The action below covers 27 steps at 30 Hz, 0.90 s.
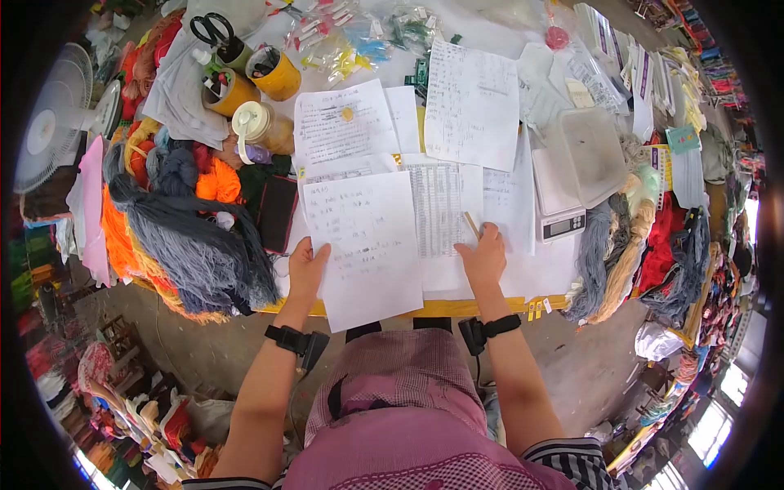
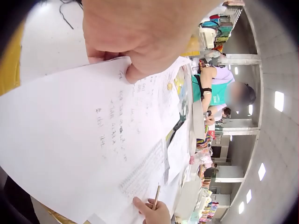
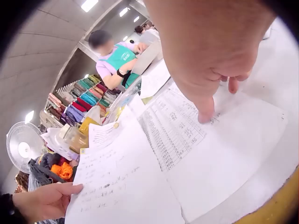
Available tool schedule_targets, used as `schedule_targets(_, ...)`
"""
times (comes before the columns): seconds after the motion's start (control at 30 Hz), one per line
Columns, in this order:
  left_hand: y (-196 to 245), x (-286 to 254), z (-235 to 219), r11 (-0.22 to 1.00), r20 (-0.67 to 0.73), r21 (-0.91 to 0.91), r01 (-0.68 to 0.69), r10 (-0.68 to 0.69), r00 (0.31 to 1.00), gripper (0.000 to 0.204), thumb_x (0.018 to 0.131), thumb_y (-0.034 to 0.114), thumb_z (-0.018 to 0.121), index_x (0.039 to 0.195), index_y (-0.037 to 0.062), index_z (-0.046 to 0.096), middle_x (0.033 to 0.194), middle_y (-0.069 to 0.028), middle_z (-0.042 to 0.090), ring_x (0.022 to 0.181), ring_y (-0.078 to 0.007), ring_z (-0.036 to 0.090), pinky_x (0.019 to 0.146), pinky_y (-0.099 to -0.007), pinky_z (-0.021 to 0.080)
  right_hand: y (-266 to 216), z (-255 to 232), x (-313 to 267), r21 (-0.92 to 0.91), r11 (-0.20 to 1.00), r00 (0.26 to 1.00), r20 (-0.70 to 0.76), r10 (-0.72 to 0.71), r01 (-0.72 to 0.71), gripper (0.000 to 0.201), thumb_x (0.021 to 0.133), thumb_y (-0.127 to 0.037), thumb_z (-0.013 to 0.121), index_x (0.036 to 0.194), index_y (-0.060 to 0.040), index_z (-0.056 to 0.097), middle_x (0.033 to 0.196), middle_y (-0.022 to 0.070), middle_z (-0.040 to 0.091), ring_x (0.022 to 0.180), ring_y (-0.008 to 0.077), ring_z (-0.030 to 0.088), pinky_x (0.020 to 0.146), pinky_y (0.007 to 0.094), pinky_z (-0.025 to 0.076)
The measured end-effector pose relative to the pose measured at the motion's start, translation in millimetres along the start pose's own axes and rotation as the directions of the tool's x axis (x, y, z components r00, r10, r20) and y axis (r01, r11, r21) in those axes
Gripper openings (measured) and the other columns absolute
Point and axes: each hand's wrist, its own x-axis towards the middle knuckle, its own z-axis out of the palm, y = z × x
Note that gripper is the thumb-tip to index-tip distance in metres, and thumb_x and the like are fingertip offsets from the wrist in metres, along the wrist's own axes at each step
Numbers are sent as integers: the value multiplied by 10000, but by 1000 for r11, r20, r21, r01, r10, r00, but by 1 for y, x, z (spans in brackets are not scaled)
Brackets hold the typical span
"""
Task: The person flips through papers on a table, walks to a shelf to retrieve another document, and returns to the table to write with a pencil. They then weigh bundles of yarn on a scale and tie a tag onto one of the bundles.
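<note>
My left hand pinches the left edge of a handwritten sheet of paper, thumb on top and fingers beneath. The sheet's lower corner sticks out past the table's front edge, tilted a little. In the left wrist view, the thumb of that hand presses near the top of the handwriting. My right hand holds a slim wooden-coloured pencil between its fingers. It rests on a printed sheet with a table of figures, partly covered by the handwritten one. In the right wrist view, its thumb touches that sheet.
More written sheets lie beyond. A kitchen scale bearing a plastic tub stands right, beside hanks of yarn. At left are grey yarn, a dark case, a lidded jar and pen cups. Another person is across the table.
</note>
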Motion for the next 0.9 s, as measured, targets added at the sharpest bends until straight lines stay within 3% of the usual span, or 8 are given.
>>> schedule_targets(0.07, 0, 0, 2, 994, 19, -66, 91, -90, 996, 163, 890, 37, 598, 1042, -16, 574, 967, -34, 648, 835, -68, 579, 745, -221, 464, 4, 5, 3, 11, 999, 998, 56, 30, -31, 523, 723, -232, 773, 1124, -57, 487, 1129, 137, 514, 1064, 356, 503, 796, 454, 486)
schedule_targets(0.17, 13, -7, 16, 971, 81, -116, 207, -198, 977, 175, 893, 52, 598, 1054, -11, 576, 956, -28, 645, 841, -68, 574, 756, -227, 462, 13, 9, 4, -37, 993, 987, -111, -115, 112, 373, 764, -219, 731, 1038, -63, 532, 997, 142, 585, 938, 357, 564, 739, 453, 483)
schedule_targets(0.23, 11, -8, 21, 978, 101, -85, 191, -182, 978, 183, 894, 60, 599, 1062, -10, 577, 960, -30, 646, 844, -72, 574, 764, -230, 461, 14, -4, 4, 214, 968, 977, 196, 87, -130, 288, 801, -219, 685, 987, -53, 541, 786, 150, 608, 768, 369, 596, 658, 449, 459)
schedule_targets(0.33, 2, -3, 19, 995, 62, -19, 95, -93, 994, 189, 897, 63, 594, 1071, -12, 579, 976, -37, 650, 856, -78, 576, 776, -232, 458, 34, -10, -8, 330, 944, 991, 119, -60, 18, 256, 830, -217, 661, 965, -42, 532, 640, 160, 554, 611, 381, 525, 593, 418, 423)
schedule_targets(0.57, 16, 30, -3, 995, -55, 37, -91, 93, 994, 188, 909, 40, 560, 1079, -38, 577, 1027, -54, 646, 901, -82, 571, 795, -232, 451, 87, -57, -20, 473, 879, 977, 209, -49, -57, 152, 838, -112, 658, 918, -14, 574, 634, 58, 537, 604, 141, 434, 562, 305, 382)
schedule_targets(0.63, 22, 39, 4, 992, -35, 41, -123, 124, 992, 191, 915, 53, 556, 1079, -43, 576, 1019, -54, 645, 892, -84, 570, 798, -238, 451, 85, -66, -16, 745, 624, 952, 307, -6, -236, 168, 849, -63, 646, 1000, 4, 610, 747, -22, 603, 694, 53, 475, 611, 253, 411)
schedule_targets(0.67, 25, 44, 8, 990, -19, 62, -126, 127, 992, 191, 916, 59, 556, 1077, -42, 576, 1012, -54, 645, 890, -87, 569, 799, -240, 450, 85, -70, -17, 803, 509, 936, 352, 13, -309, 226, 868, -34, 620, 1087, 18, 613, 890, -33, 634, 764, 55, 536, 703, 221, 445)
schedule_targets(0.9, 27, 83, 40, 990, 67, 76, -122, 117, 991, 202, 912, 97, 572, 1063, -37, 573, 989, -60, 643, 878, -100, 563, 792, -254, 451, 61, -65, 8, 846, 421, 898, 416, -140, -326, 268, 876, -25, 605, 1142, 12, 600, 969, -3, 645, 850, 63, 566, 776, 218, 456)
